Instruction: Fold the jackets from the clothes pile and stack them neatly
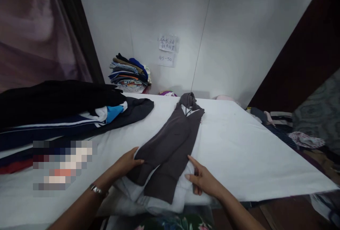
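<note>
floral cloth (pixel 172 222) cut off; left hand (pixel 129 162), partly hidden, grips grey garment (pixel 174 139); right hand (pixel 204 180), grip unclear.

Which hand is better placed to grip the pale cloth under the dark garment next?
Probably the right hand: its thumb is at the pale cloth; the left hand has its thumb on the dark garment.

Site type: a workroom for clothing; whether it adjoins a shop or a home cannot be determined. Indicators: a broad, white-covered table (pixel 244 159) carrying a flat-laid dark garment (pixel 172 138); a stack of folded clothes (pixel 129 76) against the wall; loose clothes (pixel 53 99) at left; further textiles (pixel 305 139) beyond the right edge; a plain panelled wall (pixel 239 28) bearing handwritten paper notices (pixel 169 43), one marked "45-50"
</note>
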A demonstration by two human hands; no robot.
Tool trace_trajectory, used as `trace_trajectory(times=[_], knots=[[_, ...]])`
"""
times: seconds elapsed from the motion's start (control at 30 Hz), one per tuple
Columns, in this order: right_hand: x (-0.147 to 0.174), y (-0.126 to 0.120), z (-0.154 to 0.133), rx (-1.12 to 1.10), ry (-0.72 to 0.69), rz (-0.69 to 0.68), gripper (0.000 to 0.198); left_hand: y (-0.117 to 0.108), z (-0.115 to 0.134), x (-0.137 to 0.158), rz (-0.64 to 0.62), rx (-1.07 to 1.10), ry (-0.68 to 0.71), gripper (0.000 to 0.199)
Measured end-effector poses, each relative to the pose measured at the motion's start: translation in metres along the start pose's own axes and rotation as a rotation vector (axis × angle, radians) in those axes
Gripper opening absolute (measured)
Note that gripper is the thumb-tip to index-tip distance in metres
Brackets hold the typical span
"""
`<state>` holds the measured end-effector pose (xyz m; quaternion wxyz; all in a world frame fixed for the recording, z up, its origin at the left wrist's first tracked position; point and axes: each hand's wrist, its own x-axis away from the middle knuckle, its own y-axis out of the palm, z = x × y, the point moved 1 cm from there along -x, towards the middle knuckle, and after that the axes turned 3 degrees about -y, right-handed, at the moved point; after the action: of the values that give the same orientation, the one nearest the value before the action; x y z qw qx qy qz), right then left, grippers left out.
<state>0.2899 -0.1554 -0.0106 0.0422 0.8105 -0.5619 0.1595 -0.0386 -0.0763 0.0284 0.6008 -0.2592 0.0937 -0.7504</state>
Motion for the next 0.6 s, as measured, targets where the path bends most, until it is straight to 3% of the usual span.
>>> trace_trajectory(times=[0.1,0.2,0.3,0.37,0.47,0.6], knots=[[-0.005,-0.012,0.004,0.054,-0.049,0.072,0.08,0.002,-0.019,-0.005,-0.034,0.026,0.016,0.061],[-0.029,-0.044,0.002,0.121,-0.161,0.296,0.063,0.005,-0.027,-0.006,-0.004,-0.001,0.012,0.061],[-0.068,-0.087,-0.008,0.11,-0.166,0.527,0.063,0.009,-0.026,-0.007,-0.007,-0.004,0.007,0.06],[-0.096,-0.11,-0.021,0.054,-0.109,0.604,0.07,0.007,-0.022,-0.008,-0.018,-0.004,0.02,0.06],[-0.13,-0.128,-0.042,-0.08,-0.037,0.597,0.082,-0.015,-0.014,-0.008,0.048,-0.081,0.04,0.064],[-0.158,-0.128,-0.053,-0.115,-0.002,0.503,0.088,-0.071,-0.022,-0.002,0.258,-0.249,-0.047,0.066]])
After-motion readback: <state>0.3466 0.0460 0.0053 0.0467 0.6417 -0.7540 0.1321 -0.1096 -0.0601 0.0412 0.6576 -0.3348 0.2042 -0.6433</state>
